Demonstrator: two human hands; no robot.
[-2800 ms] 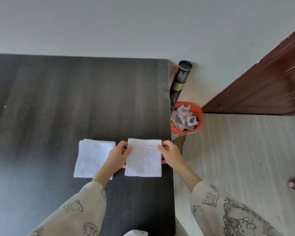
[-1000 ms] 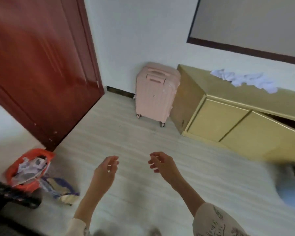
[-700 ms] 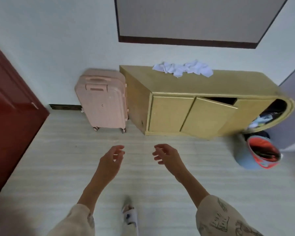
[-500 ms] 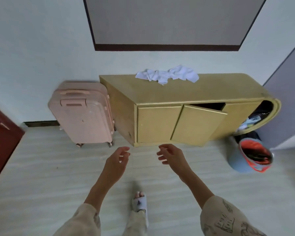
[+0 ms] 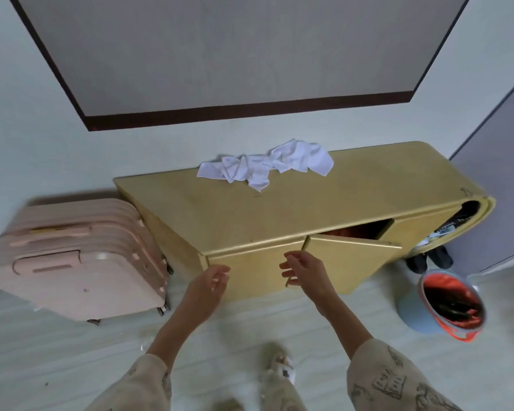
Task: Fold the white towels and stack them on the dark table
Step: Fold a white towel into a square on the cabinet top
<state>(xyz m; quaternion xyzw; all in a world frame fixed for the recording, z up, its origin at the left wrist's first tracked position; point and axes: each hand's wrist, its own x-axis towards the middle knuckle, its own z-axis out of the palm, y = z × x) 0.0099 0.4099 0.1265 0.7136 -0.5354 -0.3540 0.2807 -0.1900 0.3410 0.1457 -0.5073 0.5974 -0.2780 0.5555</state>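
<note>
Head view: the dark table and its folded towels have left the frame, and the person now faces the yellow cabinet (image 5: 250, 221), with crumpled white towels (image 5: 264, 166) lying on its far top edge. The left hand (image 5: 205, 289) and right hand (image 5: 304, 272) are raised near the cabinet front, fingers loosely spread and holding nothing. This indicates a fetch step: the next towel remains to be collected.

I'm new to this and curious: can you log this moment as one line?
phase: fetching | left hand: open, empty | right hand: open, empty | white towels: crumpled on yellow cabinet
</note>
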